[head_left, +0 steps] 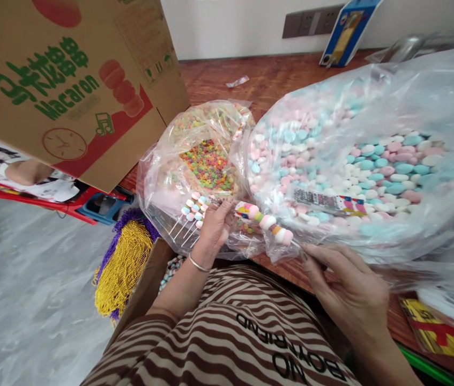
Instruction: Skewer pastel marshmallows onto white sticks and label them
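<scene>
Pinching opposite ends of the marshmallow skewer (267, 222), thumbs against fingers, the left hand (214, 229) and right hand (347, 289) suspend it near the table's (283, 271) front edge, apparently sparing the sweets pressure.

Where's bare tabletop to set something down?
Best: back strip of table, between carton, wall, blue box and both candy bags; one small scrap lies there. Only a sliver shows between left hand and right hand. Crowded: centre and right, under the bags, and near the yellow-red packet.
</scene>
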The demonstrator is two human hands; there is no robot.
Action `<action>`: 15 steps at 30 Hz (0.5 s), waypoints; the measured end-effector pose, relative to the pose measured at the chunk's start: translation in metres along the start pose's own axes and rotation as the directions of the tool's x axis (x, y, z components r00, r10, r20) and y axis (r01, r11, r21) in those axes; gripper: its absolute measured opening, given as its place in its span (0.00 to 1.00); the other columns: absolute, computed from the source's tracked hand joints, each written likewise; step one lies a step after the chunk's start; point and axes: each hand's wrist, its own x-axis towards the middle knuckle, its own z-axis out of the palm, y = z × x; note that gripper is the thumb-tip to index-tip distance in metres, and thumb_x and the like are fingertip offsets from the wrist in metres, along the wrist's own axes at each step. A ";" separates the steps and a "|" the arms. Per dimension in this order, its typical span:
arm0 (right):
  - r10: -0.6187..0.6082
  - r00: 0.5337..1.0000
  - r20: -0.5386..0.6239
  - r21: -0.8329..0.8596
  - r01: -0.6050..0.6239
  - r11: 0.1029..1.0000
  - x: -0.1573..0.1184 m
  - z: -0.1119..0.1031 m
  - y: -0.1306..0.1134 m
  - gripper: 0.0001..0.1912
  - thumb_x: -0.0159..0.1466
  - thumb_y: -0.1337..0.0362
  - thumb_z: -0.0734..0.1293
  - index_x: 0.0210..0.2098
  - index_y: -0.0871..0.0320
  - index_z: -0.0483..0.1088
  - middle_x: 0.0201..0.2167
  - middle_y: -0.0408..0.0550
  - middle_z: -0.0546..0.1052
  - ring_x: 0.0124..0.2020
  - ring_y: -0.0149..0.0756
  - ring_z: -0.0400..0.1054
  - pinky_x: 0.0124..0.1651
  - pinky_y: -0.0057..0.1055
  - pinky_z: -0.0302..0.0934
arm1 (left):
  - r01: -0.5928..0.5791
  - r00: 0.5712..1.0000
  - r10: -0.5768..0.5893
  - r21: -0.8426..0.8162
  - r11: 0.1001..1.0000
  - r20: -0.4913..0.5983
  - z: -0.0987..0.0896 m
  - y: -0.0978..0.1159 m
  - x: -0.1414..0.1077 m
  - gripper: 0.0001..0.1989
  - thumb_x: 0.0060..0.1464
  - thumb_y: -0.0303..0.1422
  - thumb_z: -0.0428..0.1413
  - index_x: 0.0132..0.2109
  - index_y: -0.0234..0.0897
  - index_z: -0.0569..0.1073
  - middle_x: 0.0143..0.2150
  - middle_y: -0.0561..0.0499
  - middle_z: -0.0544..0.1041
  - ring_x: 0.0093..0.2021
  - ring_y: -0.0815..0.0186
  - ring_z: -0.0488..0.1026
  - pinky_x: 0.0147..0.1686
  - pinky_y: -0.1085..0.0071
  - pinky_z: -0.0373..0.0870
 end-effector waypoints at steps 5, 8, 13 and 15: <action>0.092 0.994 -0.053 0.059 -0.089 0.994 -0.004 0.013 0.001 0.07 0.66 0.72 0.68 0.42 0.55 0.73 0.33 0.44 0.76 0.32 0.31 0.72 0.33 0.25 0.65 | 0.105 0.993 -0.099 -0.094 0.990 0.065 0.016 0.002 -0.004 0.07 0.51 0.31 0.67 0.33 0.32 0.78 0.33 0.49 0.81 0.37 0.66 0.80 0.46 0.68 0.76; 0.090 0.992 -0.092 0.050 -0.086 0.995 -0.010 0.023 0.002 0.08 0.66 0.74 0.68 0.42 0.56 0.73 0.33 0.45 0.76 0.33 0.31 0.71 0.35 0.25 0.66 | 0.141 0.989 -0.134 -0.161 0.977 0.054 0.028 0.002 -0.005 0.09 0.56 0.31 0.64 0.30 0.33 0.74 0.27 0.53 0.76 0.33 0.69 0.77 0.46 0.69 0.76; -0.040 0.990 -0.136 -0.120 0.024 0.993 -0.021 0.044 0.005 0.08 0.65 0.74 0.68 0.42 0.58 0.73 0.32 0.48 0.77 0.33 0.34 0.71 0.38 0.29 0.65 | 0.151 0.988 -0.152 -0.261 0.954 0.016 0.043 -0.003 -0.005 0.10 0.58 0.29 0.63 0.31 0.34 0.71 0.25 0.57 0.71 0.27 0.74 0.72 0.39 0.74 0.75; -0.038 0.993 -0.115 -0.152 0.020 0.988 -0.024 0.049 0.006 0.04 0.66 0.72 0.68 0.40 0.58 0.73 0.29 0.47 0.77 0.29 0.34 0.69 0.35 0.30 0.62 | 0.182 0.983 -0.178 -0.262 0.948 0.041 0.046 -0.006 -0.005 0.10 0.55 0.27 0.65 0.31 0.34 0.70 0.25 0.57 0.70 0.27 0.74 0.71 0.36 0.76 0.73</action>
